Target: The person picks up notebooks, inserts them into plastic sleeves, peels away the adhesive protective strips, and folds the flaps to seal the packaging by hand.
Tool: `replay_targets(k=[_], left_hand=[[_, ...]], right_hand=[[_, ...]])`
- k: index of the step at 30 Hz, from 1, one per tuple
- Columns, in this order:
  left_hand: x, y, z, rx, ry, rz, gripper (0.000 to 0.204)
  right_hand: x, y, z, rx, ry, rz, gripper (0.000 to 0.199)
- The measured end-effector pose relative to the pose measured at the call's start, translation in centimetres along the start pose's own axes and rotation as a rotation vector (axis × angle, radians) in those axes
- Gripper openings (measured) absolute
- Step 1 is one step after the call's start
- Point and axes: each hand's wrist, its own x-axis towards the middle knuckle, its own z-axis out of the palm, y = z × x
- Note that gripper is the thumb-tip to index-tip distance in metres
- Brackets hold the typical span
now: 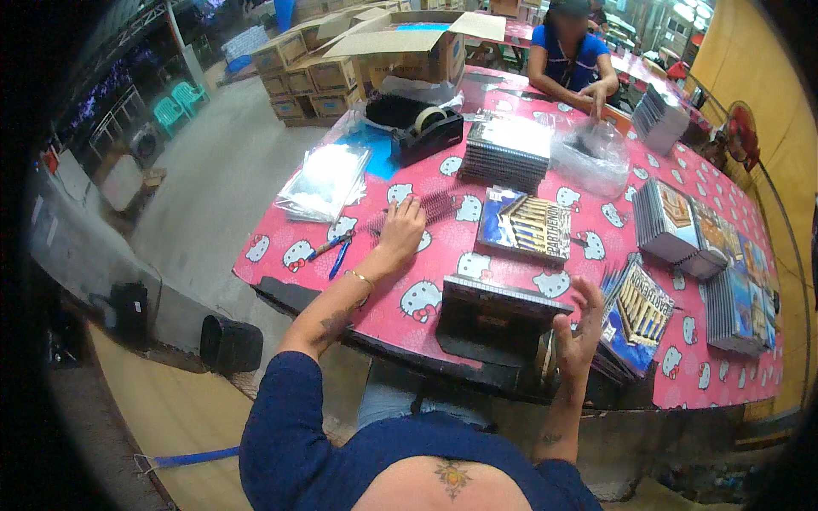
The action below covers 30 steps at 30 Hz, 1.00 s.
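Observation:
My left hand (402, 228) rests on a bunch of dark wire binding coils (439, 207), its fingers stretched over them; whether it grips one is hidden. My right hand (581, 328) is open, fingers apart, at the right end of a black stand (477, 336). A dark booklet with a row of holes or wire along its top edge (507, 295) leans in that stand. Just beyond it lies a booklet with a columned temple on its cover (524, 226). More such booklets (635, 315) lie fanned in a pile right of my right hand.
A tape dispenser (426, 132), clear plastic sleeves (324, 183) and pens (339, 251) lie left. Booklet stacks (509, 149) stand ahead, others (673, 221) on the right. Across the pink table (417, 298), a person in blue (567, 64) handles a plastic bag (592, 157). Cartons (396, 64) stand behind.

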Motion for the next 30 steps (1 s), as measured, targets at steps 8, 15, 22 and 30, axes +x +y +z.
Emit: replay_targets(k=[8,15,22,30], left_hand=[[-0.1,1.4,-3.5,-0.515,-0.138,-0.173,0.027],[-1.1,3.3,-12.6,-0.789,0.133,-0.291,0.032],[-5.7,6.4,-16.8,-1.227,0.200,-0.366,0.027],[-6.0,7.7,-17.6,-0.893,0.277,-0.234,0.017]], right_hand=[[3.0,-6.7,8.1,-0.525,-0.407,-0.416,0.034],[3.0,-3.6,10.6,-0.550,-0.410,-0.329,0.015],[3.3,-4.0,10.6,-0.471,-0.458,-0.265,0.014],[3.3,-3.6,10.9,-0.459,-0.428,-0.289,0.012]])
